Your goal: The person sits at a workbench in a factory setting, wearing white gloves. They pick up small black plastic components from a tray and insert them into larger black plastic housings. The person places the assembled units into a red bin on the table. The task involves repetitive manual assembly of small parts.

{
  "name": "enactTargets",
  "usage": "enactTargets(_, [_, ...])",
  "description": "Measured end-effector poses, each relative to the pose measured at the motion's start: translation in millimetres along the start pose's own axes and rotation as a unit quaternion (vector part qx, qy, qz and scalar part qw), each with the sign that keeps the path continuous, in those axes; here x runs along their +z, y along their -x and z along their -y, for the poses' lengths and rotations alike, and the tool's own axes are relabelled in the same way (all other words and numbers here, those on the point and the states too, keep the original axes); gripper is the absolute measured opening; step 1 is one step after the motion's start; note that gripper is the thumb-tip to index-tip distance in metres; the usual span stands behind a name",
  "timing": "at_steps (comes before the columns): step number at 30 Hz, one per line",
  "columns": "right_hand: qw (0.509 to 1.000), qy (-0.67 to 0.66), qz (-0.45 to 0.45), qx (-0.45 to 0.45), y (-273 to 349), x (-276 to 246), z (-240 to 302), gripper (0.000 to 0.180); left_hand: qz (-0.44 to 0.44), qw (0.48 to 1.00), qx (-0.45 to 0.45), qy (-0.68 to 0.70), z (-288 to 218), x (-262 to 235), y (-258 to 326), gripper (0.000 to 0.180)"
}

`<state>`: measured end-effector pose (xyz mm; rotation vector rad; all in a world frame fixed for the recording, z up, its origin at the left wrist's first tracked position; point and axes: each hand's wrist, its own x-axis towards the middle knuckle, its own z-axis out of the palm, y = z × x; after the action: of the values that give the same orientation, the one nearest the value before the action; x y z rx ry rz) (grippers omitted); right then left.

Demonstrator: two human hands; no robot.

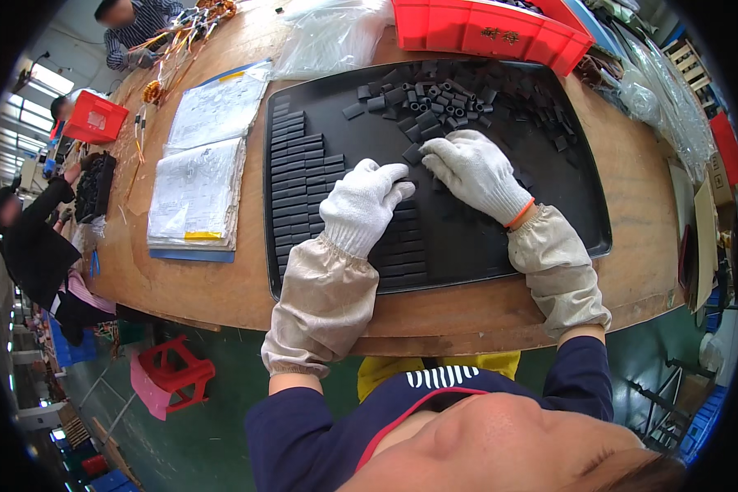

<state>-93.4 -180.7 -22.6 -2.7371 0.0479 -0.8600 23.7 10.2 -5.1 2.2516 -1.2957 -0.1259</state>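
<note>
Both my hands wear white knit gloves and work over a large black tray (500, 258). My left hand (361, 201) is closed, with thumb and fingertips together, above neat rows of short black tubes (303, 176); what it holds, if anything, is hidden. Toward the middle of the tray, my right hand (476, 172) has its fingers pressed together in a pinch. A small black piece (412, 154) touches its fingertips; I cannot tell whether it is gripped. Beyond the right hand lies a loose heap of black tubes (443, 100), some standing on end.
Left of the tray lie stacked papers in clear sleeves (197, 189). A red bin (492, 33) and clear plastic bags (332, 41) stand behind it. Across the table at left are a person in black (37, 230) and one in stripes (135, 33). A red stool (176, 373) stands on the floor.
</note>
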Motion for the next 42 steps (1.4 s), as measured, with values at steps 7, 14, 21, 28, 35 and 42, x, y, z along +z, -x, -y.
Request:
enactTargets(7, [0.999, -0.020, -0.029, -0.018, -5, -5, 6, 0.015, -0.062, 0.997, -0.032, 0.026, 29, -13, -11, 0.026])
enactTargets(14, [0.997, -0.069, 0.029, -0.013, -1, -3, 9, 0.020, 0.065, 0.996, -0.019, -0.051, 32, -11, -12, 0.028])
enactTargets(21, [0.992, -0.099, 0.070, -0.030, 5, 11, 25, 0.049, -0.153, 0.976, 0.005, 0.154, 33, -7, -12, 0.033])
enactTargets(28, [0.989, -0.097, 0.073, -0.090, 4, 21, 30, 0.046, 0.027, 0.605, -0.159, 0.780, 26, -12, -9, 0.047])
enactTargets(35, [0.991, -0.090, 0.043, -0.089, 1, 20, 33, 0.037, 0.009, 0.475, -0.195, 0.858, 24, -3, -11, 0.053])
enactTargets(42, [0.986, -0.155, 0.052, -0.042, 2, 12, 27, 0.030, -0.013, 0.477, -0.176, 0.861, 27, 0, -13, 0.051])
